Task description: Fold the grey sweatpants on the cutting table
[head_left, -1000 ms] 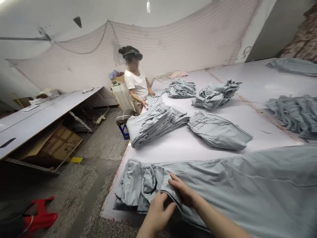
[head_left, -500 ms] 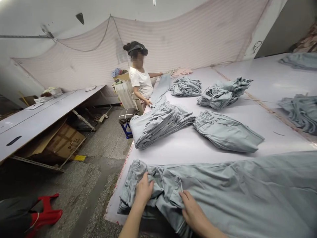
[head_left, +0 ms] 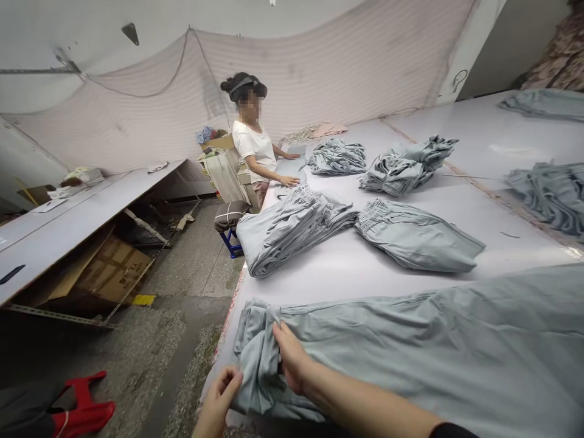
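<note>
Grey-green trousers (head_left: 410, 340) lie stretched along the near edge of the table, their left end gathered in folds. My left hand (head_left: 218, 395) is at the lower left corner of that end, its fingers curled in a pinch at the cloth's edge. My right hand (head_left: 292, 359) reaches across from the right, gripping a fold; some of its fingers are hidden by the cloth. Just beyond lie a thick folded stack of trousers (head_left: 292, 234) and a pair with a gathered elastic waist (head_left: 415, 234).
Bundled garments (head_left: 337, 157) lie farther back on the white table (head_left: 328, 286). A co-worker in a white shirt (head_left: 255, 149) stands at its left side, hands on cloth. On the floor are a padded blue stool (head_left: 230, 228) and a red stool (head_left: 84, 401). A cardboard box (head_left: 109, 267) sits under the left table.
My left hand has moved left and down to the trousers' corner. My right hand has moved left to the fold. The gathered end looks flatter. The co-worker's hands have shifted.
</note>
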The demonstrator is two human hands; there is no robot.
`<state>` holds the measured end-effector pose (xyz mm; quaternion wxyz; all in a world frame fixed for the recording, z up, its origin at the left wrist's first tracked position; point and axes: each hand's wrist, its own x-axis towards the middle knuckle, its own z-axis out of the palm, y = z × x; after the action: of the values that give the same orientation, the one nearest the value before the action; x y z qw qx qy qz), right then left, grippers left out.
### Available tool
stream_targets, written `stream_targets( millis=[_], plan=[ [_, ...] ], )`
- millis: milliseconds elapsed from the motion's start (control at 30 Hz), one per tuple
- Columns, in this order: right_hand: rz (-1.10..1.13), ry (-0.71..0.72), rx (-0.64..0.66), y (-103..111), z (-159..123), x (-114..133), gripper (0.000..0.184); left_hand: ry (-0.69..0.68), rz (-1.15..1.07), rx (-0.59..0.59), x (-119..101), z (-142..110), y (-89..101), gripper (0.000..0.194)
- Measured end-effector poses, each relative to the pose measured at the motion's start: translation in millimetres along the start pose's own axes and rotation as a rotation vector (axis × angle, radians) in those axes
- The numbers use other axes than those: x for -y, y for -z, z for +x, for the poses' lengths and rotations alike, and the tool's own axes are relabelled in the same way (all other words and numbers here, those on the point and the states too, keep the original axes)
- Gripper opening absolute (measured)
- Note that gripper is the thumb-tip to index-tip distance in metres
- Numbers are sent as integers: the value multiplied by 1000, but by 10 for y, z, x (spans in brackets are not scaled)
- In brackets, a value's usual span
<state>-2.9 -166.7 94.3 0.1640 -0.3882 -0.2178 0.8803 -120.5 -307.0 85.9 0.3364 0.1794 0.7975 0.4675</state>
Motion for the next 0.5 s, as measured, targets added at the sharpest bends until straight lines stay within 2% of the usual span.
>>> stream_targets(
  millis=[67,167,233,333,400,500],
  plan=[
    [-40,5,-36,37,37,-65,47,-7,237,67,-202,102,-5,47],
    [-26,-63,-116,238,-11,-60,43,-59,574,96,-437,209,-135,49],
    [9,-114,-117,312,-77,1,40,-124,512,134,-530,225,-276,49],
    [24,-130,-66,231,-162,106,39,-208,187,171,-601,196,-420,59],
    [0,-100,6,100,-151,124,41,-287,187,160,-607,193,-396,63],
    [-52,-21,148,-87,40,10,52,-373,386,135,-526,272,-169,63]
  ],
)
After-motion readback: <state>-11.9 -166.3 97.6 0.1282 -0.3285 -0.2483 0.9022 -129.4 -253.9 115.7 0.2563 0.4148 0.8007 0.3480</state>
